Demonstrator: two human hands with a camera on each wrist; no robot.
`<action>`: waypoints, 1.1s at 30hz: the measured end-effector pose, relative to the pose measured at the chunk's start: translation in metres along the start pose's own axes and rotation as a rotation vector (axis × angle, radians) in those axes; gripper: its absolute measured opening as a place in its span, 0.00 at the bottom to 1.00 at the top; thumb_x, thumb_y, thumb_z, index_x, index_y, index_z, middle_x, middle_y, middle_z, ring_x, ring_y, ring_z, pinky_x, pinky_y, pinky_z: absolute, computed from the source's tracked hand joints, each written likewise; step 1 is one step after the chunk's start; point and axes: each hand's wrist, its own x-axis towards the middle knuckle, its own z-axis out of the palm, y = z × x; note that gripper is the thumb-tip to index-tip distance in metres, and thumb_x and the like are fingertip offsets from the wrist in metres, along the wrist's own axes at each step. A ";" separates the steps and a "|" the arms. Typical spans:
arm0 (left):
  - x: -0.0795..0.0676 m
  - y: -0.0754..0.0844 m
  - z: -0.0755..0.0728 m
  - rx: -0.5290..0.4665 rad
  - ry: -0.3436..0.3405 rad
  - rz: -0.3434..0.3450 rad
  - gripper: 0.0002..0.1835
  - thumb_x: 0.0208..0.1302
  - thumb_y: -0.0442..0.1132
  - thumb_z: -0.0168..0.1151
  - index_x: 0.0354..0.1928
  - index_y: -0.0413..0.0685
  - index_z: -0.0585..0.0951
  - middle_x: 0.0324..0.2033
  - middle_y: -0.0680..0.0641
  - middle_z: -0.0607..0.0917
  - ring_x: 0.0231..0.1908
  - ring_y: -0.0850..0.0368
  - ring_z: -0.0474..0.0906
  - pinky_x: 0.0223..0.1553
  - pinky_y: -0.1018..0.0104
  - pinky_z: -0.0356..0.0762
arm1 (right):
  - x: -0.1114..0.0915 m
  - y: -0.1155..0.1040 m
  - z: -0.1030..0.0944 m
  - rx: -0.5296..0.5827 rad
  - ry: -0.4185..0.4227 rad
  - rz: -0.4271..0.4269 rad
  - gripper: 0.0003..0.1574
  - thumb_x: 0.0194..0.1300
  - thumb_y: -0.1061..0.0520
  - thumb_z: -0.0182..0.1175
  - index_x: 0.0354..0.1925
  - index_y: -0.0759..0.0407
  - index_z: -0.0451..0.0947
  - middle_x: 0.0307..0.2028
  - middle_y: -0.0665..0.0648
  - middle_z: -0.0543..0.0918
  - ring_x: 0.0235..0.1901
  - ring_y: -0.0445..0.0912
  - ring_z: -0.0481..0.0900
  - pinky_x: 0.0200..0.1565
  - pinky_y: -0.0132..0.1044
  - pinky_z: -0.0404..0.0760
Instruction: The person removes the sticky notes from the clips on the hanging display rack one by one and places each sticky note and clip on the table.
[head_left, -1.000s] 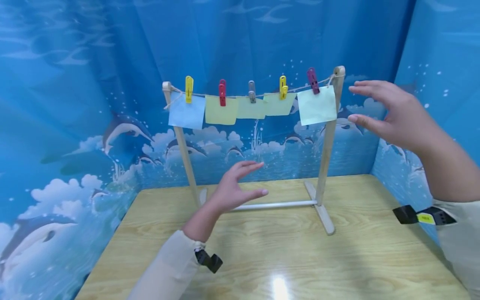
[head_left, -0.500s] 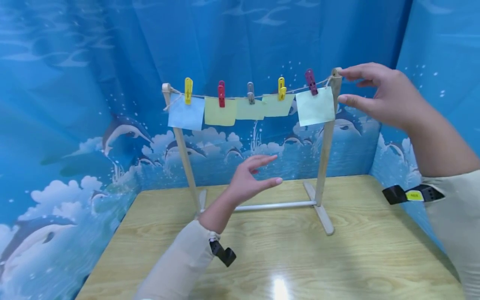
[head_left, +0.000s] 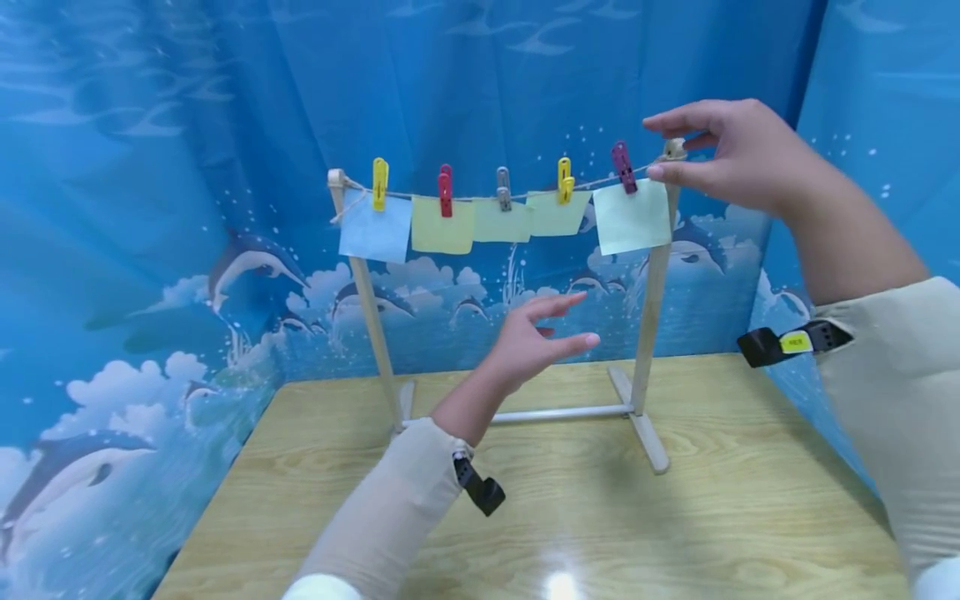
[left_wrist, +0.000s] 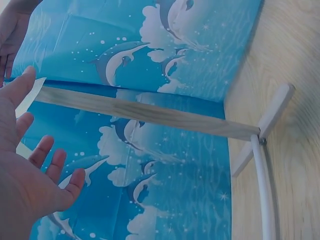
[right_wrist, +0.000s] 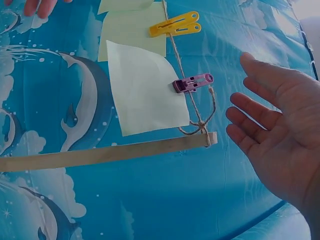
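A string (head_left: 592, 182) runs between two wooden posts, and paper squares hang from it by clothespins. At its right end a purple clothespin (right_wrist: 193, 83) grips a pale green paper (right_wrist: 147, 92). Near that clothespin and the top of the right post (head_left: 654, 300) is my right hand (head_left: 742, 154), fingers spread; the right wrist view shows a gap between it and the clothespin. My left hand (head_left: 536, 337) hovers below the line in front of the rack, fingers apart, holding nothing. Further left hang a yellow clothespin (head_left: 565, 180), a grey clothespin (head_left: 503, 188) and a red clothespin (head_left: 446, 190).
Another yellow clothespin (head_left: 380, 183) holds a light blue paper (head_left: 375, 227) at the far left. The rack's white crossbar (head_left: 562, 413) and wooden foot (head_left: 649, 442) stand on the wood-grain table (head_left: 585, 508). A blue dolphin-print curtain (head_left: 525, 75) encloses the back and sides.
My right hand has moved left and up, from beside the right post to near the purple clothespin. My left hand has shifted right and slightly up. The hanging papers look the same.
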 end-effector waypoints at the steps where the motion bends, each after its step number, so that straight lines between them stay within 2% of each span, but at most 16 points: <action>1: 0.002 0.000 0.002 -0.016 0.001 -0.003 0.29 0.55 0.56 0.72 0.61 0.75 0.77 0.59 0.63 0.74 0.60 0.62 0.69 0.57 0.63 0.74 | 0.002 0.000 0.000 0.004 -0.005 0.011 0.36 0.67 0.45 0.62 0.70 0.50 0.67 0.67 0.56 0.69 0.59 0.59 0.71 0.45 0.29 0.80; 4: 0.008 0.001 0.007 -0.054 0.010 -0.023 0.28 0.55 0.57 0.72 0.60 0.76 0.77 0.59 0.64 0.75 0.59 0.62 0.69 0.55 0.63 0.75 | 0.010 -0.001 -0.001 0.034 -0.017 0.039 0.36 0.67 0.45 0.62 0.70 0.51 0.67 0.65 0.58 0.71 0.56 0.57 0.71 0.41 0.21 0.77; 7: 0.013 0.002 0.013 -0.105 0.024 -0.056 0.28 0.54 0.56 0.73 0.59 0.76 0.78 0.58 0.65 0.76 0.58 0.61 0.72 0.51 0.63 0.79 | 0.017 -0.002 -0.001 0.048 -0.023 0.061 0.36 0.67 0.45 0.62 0.69 0.52 0.68 0.62 0.59 0.74 0.52 0.54 0.71 0.38 0.18 0.75; 9: 0.016 0.002 0.018 -0.145 0.040 -0.077 0.27 0.54 0.55 0.73 0.58 0.75 0.79 0.58 0.65 0.77 0.58 0.60 0.72 0.49 0.63 0.80 | 0.022 -0.004 -0.002 0.043 -0.033 0.069 0.35 0.67 0.45 0.62 0.68 0.52 0.69 0.62 0.59 0.74 0.51 0.53 0.71 0.42 0.22 0.78; 11: 0.019 0.002 0.022 -0.185 0.061 -0.093 0.26 0.54 0.53 0.73 0.57 0.73 0.80 0.57 0.65 0.78 0.58 0.59 0.73 0.47 0.62 0.82 | 0.026 -0.006 -0.003 0.045 -0.049 0.083 0.35 0.67 0.45 0.61 0.68 0.52 0.69 0.62 0.59 0.74 0.52 0.53 0.72 0.50 0.33 0.80; 14: 0.025 0.003 0.028 -0.226 0.095 -0.110 0.25 0.55 0.51 0.74 0.56 0.72 0.81 0.55 0.63 0.79 0.58 0.60 0.73 0.48 0.62 0.81 | 0.032 -0.010 -0.004 0.054 -0.076 0.111 0.34 0.68 0.45 0.60 0.69 0.53 0.68 0.63 0.59 0.73 0.54 0.54 0.71 0.56 0.49 0.77; 16: 0.028 0.004 0.032 -0.256 0.120 -0.119 0.24 0.55 0.51 0.74 0.55 0.71 0.81 0.53 0.63 0.80 0.57 0.60 0.74 0.48 0.62 0.81 | 0.036 -0.013 -0.003 0.064 -0.090 0.126 0.34 0.68 0.45 0.59 0.69 0.54 0.68 0.63 0.59 0.73 0.55 0.55 0.71 0.58 0.53 0.75; 21: 0.037 0.005 0.039 -0.361 0.170 -0.127 0.22 0.55 0.48 0.74 0.53 0.67 0.83 0.48 0.64 0.83 0.53 0.61 0.77 0.50 0.63 0.80 | 0.043 -0.014 -0.001 0.061 -0.108 0.165 0.34 0.69 0.45 0.59 0.69 0.55 0.68 0.61 0.61 0.74 0.56 0.55 0.70 0.59 0.54 0.74; 26: 0.043 0.005 0.044 -0.486 0.186 -0.123 0.20 0.58 0.46 0.72 0.54 0.64 0.83 0.48 0.61 0.84 0.49 0.63 0.79 0.53 0.63 0.78 | 0.048 -0.009 0.002 0.059 -0.136 0.206 0.35 0.69 0.48 0.59 0.69 0.58 0.67 0.61 0.65 0.73 0.57 0.58 0.69 0.59 0.56 0.74; 33: 0.046 0.009 0.051 -0.546 0.184 -0.118 0.20 0.61 0.47 0.70 0.55 0.66 0.82 0.51 0.58 0.84 0.50 0.63 0.79 0.55 0.61 0.77 | 0.051 -0.010 0.010 0.050 -0.185 0.194 0.35 0.70 0.50 0.59 0.70 0.59 0.65 0.61 0.67 0.72 0.57 0.60 0.69 0.57 0.57 0.75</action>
